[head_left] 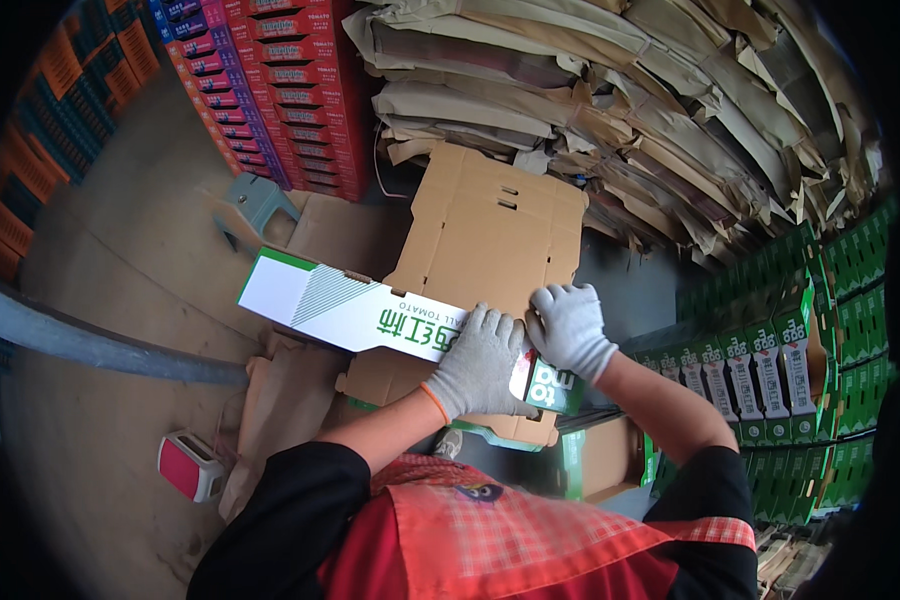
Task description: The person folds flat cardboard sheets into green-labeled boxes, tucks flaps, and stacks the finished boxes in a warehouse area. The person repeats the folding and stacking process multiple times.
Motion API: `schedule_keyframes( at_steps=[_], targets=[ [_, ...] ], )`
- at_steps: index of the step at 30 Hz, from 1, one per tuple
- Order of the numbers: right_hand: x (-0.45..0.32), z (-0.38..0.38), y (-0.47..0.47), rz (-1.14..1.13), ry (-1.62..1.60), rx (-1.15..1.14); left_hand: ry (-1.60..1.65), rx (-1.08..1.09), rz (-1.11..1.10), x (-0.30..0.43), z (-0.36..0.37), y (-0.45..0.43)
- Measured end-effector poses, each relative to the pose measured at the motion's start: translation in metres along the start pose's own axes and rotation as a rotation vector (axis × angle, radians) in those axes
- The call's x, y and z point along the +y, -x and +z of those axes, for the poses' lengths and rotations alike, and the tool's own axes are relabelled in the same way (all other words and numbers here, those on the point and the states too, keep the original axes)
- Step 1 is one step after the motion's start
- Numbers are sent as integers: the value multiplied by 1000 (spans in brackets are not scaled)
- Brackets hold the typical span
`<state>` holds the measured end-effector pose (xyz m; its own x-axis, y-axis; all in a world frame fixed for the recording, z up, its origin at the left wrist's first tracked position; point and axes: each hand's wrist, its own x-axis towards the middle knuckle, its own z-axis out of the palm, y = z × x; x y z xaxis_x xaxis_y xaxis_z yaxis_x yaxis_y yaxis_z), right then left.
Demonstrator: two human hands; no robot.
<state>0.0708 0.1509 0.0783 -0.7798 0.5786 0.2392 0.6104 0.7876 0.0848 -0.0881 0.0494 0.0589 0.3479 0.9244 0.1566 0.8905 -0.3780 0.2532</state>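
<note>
A flat, die-cut cardboard box blank (495,232) lies before me, its plain brown side up. Across its near part runs a white and green printed cardboard panel (345,307), folded over and pointing out to the left. My left hand (484,364), in a grey-white work glove, rests on this panel with its fingers spread over the print. My right hand (570,326), in the same kind of glove, has its fingers curled at the panel's right end, by the green printed corner (551,386). Whether its fingertips grip the edge is hidden.
Red and purple cartons (300,97) are stacked at the upper left, beside a grey plastic stool (251,206). Paper-wrapped bundles (495,67) rise behind. Green cartons (757,367) stand at right. A red and white device (191,465) sits lower left, below a curved metal bar (120,341).
</note>
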Motion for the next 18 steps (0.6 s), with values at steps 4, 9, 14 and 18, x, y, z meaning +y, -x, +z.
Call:
schedule_keyframes(
  at_steps=[4, 9, 14, 18],
  targets=[
    [-5, 12, -11, 443, -424, -276, 188, 107, -38, 3, 11, 12],
    [-46, -22, 2, 19, -319, -270, 782, 657, -144, -33, 16, 12],
    [-48, -22, -2, 271, -455, -157, 309, 368, 160, -70, 17, 92],
    [37, 31, 23, 591, -946, 33, 206, -127, -35, -67, -2, 196]
  ],
)
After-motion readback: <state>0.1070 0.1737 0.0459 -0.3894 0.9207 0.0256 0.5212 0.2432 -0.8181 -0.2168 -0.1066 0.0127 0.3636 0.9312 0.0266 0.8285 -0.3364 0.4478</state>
